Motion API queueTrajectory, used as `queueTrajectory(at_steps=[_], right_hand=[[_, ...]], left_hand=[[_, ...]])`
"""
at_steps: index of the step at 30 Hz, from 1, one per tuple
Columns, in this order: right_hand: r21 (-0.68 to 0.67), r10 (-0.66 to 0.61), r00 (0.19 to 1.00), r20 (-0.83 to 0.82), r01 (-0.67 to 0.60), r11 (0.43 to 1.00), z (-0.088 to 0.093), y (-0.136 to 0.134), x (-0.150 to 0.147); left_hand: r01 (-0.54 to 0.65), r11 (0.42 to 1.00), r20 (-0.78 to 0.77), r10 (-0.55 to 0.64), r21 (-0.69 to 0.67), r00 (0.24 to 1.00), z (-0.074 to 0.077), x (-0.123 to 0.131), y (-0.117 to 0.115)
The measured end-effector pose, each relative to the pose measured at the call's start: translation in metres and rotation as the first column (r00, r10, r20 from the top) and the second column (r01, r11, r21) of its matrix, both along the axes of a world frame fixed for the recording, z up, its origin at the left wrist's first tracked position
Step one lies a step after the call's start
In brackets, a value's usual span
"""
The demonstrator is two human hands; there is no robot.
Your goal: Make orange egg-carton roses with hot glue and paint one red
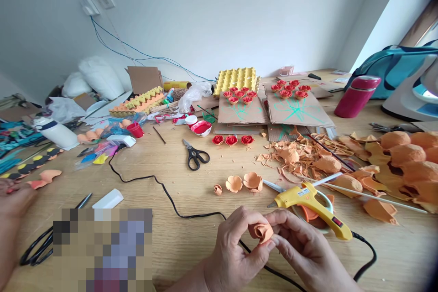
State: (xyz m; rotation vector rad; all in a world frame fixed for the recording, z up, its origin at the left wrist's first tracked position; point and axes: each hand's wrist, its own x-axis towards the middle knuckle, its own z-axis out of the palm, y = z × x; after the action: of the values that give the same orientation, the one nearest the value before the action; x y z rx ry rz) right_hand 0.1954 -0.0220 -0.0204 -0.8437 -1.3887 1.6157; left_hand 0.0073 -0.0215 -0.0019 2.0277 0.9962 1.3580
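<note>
Both hands work close together at the near edge of the table: the left hand [236, 242] curls its thumb and fingers around a rolled paper flower [263, 233], and the right hand [299, 242] pinches its other side with the fingertips. The flower sits between them, coiled top towards the camera, probably gripped from both sides so the petals do not spring loose.

Just beyond lie one small bud [218, 190] and two petal cups [234, 184], set in a short row, likely to be within easy reach. One yellow glue gun [301, 200] lies to the right over a roll of tape [329, 223], which seems to prop its nozzle off the wood.

Farther out, three red flowers [231, 140] stand in a line below two cardboard sheets [301, 114] with green strokes; each sheet carries what look like seven red blooms, grouped as if heading the stems. One bowl of red paint [201, 128] stands near them. Two pairs of scissors [195, 156] are in view, one mid-table, one at lower left. The orange scraps [290, 155], heaped at right, are too many to count. At far left is one co-worker's hand [13, 200].
</note>
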Motion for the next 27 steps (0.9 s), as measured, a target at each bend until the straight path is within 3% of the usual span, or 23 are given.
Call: queueTrajectory(at_steps=[27], right_hand=[[-0.008, 0.011, 1.0, 0.025, -0.011, 1.0, 0.0044, -0.0011, 0.0]], left_hand=[[-0.026, 1.0, 0.019, 0.025, 0.013, 0.999, -0.0001, -0.0001, 0.0]])
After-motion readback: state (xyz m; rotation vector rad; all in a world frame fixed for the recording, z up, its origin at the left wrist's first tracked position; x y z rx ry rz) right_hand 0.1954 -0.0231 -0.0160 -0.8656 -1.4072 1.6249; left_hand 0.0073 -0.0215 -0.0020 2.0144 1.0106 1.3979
